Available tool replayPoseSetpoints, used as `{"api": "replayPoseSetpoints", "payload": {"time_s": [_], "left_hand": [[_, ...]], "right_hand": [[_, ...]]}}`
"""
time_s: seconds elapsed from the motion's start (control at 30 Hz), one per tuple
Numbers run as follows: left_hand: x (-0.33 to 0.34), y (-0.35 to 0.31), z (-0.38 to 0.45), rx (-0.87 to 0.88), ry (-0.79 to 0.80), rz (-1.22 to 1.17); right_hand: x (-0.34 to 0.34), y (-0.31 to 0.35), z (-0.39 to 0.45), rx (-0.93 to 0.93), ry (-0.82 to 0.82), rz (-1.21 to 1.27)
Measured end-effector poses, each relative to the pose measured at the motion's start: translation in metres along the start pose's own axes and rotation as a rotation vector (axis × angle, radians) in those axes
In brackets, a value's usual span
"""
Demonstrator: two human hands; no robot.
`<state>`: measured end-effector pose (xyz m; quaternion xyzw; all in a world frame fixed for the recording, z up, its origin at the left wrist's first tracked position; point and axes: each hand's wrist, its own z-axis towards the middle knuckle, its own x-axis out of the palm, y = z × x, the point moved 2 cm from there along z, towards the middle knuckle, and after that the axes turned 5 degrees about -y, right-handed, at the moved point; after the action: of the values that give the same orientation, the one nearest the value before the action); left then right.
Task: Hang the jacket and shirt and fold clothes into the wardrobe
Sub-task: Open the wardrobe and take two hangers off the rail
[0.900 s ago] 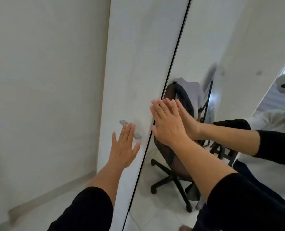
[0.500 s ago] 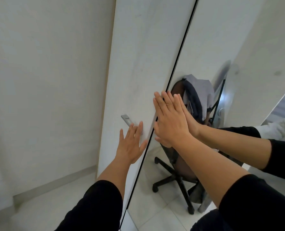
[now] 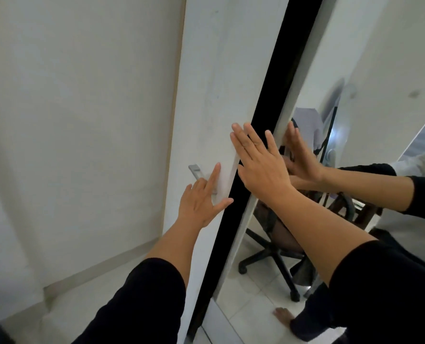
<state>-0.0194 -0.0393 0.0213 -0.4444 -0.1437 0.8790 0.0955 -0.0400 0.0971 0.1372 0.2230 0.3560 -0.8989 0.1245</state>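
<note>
So the wardrobe (image 3: 221,70) now shows a dark gap that was a thin line: doors parting. Left hand (image 3: 201,202) and right hand (image 3: 261,165) press flat, holding nothing. Clothes aren't in sight.

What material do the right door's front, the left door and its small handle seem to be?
Right door: mirror glass; it reflects a chair and the arms. Left door: probably matte white laminate or painted board, faintly smudged. Handle: looks like brushed grey metal, though plastic is possible.
</note>
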Motion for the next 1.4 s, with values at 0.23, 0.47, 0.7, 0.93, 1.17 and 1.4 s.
{"api": "replayPoseSetpoints", "payload": {"time_s": [0.23, 0.47, 0.7, 0.93, 1.17, 1.4], "left_hand": [[-0.050, 0.066, -0.022, 0.044, 0.044, -0.072], [-0.102, 0.140, -0.049, 0.096, -0.028, 0.014], [-0.141, 0.197, -0.056, 0.118, -0.154, 0.217], [-0.170, 0.261, -0.039, -0.020, -0.266, 0.417], [-0.176, 0.318, -0.003, -0.230, -0.259, 0.522], [-0.173, 0.358, 0.043, -0.402, -0.256, 0.569]], "right_hand": [[-0.041, 0.050, 0.040, 0.002, -0.088, 0.107], [-0.061, 0.113, 0.103, 0.055, -0.164, 0.211], [-0.048, 0.182, 0.157, 0.063, -0.219, 0.404], [-0.021, 0.229, 0.223, -0.014, -0.175, 0.582], [0.028, 0.246, 0.289, -0.075, -0.211, 0.661], [0.074, 0.257, 0.336, -0.168, -0.177, 0.665]]}}
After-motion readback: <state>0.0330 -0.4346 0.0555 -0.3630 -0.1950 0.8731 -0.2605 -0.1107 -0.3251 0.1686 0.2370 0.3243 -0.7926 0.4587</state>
